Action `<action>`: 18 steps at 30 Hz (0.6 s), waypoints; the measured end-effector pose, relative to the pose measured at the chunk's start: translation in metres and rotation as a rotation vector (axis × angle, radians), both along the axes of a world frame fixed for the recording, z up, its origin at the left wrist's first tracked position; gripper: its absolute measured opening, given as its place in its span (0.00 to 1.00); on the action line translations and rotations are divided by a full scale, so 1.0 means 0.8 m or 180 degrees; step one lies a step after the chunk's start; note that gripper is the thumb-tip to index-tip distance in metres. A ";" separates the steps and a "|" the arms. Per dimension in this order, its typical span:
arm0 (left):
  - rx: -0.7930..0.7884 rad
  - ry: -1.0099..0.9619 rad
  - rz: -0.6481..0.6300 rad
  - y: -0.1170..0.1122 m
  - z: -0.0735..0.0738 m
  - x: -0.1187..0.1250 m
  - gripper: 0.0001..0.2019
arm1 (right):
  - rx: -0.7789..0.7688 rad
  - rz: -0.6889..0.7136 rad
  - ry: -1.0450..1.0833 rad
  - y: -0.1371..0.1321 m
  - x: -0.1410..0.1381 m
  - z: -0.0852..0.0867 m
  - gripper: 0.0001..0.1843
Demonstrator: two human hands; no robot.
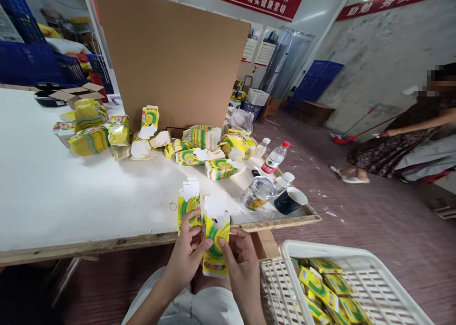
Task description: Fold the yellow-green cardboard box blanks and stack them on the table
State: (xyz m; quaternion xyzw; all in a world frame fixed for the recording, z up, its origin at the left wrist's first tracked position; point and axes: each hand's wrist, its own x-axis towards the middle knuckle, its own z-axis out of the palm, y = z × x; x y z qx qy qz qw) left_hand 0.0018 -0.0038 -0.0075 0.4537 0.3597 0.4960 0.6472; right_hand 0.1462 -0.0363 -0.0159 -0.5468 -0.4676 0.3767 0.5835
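A flattened yellow-and-green carton (215, 239) with a white open flap at its top is held over my lap, just in front of the table edge. My left hand (187, 251) is closed, its thumb on the carton's left side. Its fingers lie over a second yellow carton (188, 202), which stands beside the first at the table edge; whether they grip it too, I cannot tell. My right hand (244, 263) pinches the right side of the first carton, thumb in front and fingers curled behind.
Bundles of flat yellow cartons (201, 137) lie before a large cardboard sheet (171, 54). To the right stand a clear jar (258, 194), a dark mug (290, 200) and a water bottle (275, 159). A white basket (377, 272) holds several packed cartons. Another person (392, 130) stands at far right.
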 end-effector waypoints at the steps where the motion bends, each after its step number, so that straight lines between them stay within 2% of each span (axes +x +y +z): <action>1: 0.0073 0.0043 -0.0141 0.000 0.002 -0.005 0.33 | 0.0059 0.0155 0.0062 -0.001 0.004 0.002 0.20; 4: 0.0120 0.0075 -0.0638 0.000 0.007 -0.019 0.27 | 0.0063 0.0607 0.0178 -0.003 0.016 0.010 0.26; 8: -0.0194 -0.0181 -0.1032 -0.002 0.010 -0.025 0.22 | -0.0167 0.0890 0.0143 -0.006 0.032 0.021 0.20; 12: -0.0437 -0.0215 -0.1183 -0.005 0.014 -0.022 0.22 | -0.0254 0.0856 -0.0206 -0.005 0.036 0.035 0.13; 15: -0.0363 -0.0264 -0.1181 -0.006 0.017 -0.022 0.28 | -0.0073 0.0706 -0.0457 -0.003 0.033 0.037 0.17; 18: -0.0253 -0.0170 -0.1147 -0.004 0.016 -0.024 0.36 | 0.0066 0.0553 -0.0255 -0.001 0.029 0.030 0.10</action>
